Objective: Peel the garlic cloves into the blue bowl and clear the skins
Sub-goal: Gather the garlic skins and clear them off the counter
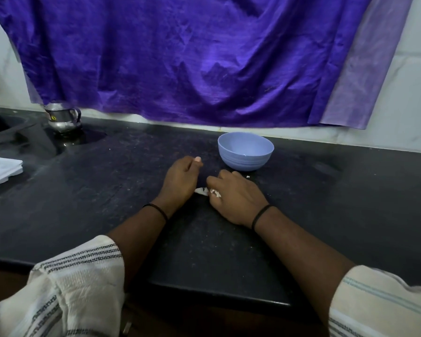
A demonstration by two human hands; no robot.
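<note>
Right, both hands down on the black counter (107, 203), mid-frame. L hand (180, 182) sits knuckles-up w/ fingers curled under, thumb tip poking out toward 1 o'clock; can't tell if anything's inside that curl. R hand (238, 198) lies just beside it at 3 o'clock, fingers bent and pointing toward 10 o'clock, w/ white garlic skins (215, 192) tucked under thumb and forefinger: looks like a pinch, though the grip itself is partly hidden. A loose sliver of skin (201, 190) lies on the counter in the gap btwn the hands, long axis running roughly 9-to-3. One tiny white fleck (248, 176) sits by the R knuckles, near the bowl's foot.

Blue bowl (246, 150) stands upright at 1 o'clock from the hands, mouth up, close to the R hand but not touching; inside shows only a small pale speck, too small to name. No whole clove clearly visible.

Room: open counter stretches to 3 o'clock past the bowl and to 9 o'clock toward a white folded item (0, 170) at the L edge. Front counter edge runs under both forearms at 6 o'clock. Steel pot (62, 117) stands far off at 10 o'clock by the sink rim; purple cloth (192, 57) hangs across the wall at 12.
</note>
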